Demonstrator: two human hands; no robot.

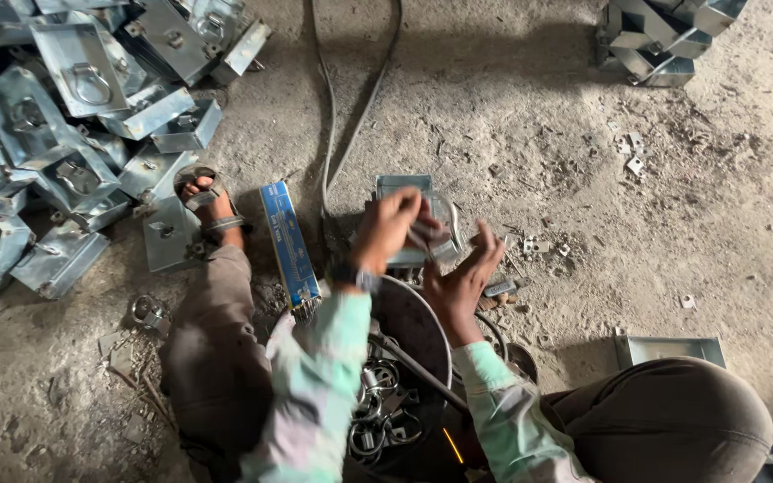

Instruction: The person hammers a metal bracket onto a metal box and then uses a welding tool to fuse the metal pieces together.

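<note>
The left hand [386,225] grips the top of a shallow metal tray [409,219] on the dusty floor [583,179], while the right hand [460,277] touches its near corner, fingers spread. Just left of the tray lies a blue box of rods [289,243]. Below it sits a dark bucket [418,335] of metal rings [373,416]. Far left of the tray lies a heap of trays [55,116].

long blue box [290,243] with pale markings, flat on dirt floor beside sandalled foot [209,204]
</note>
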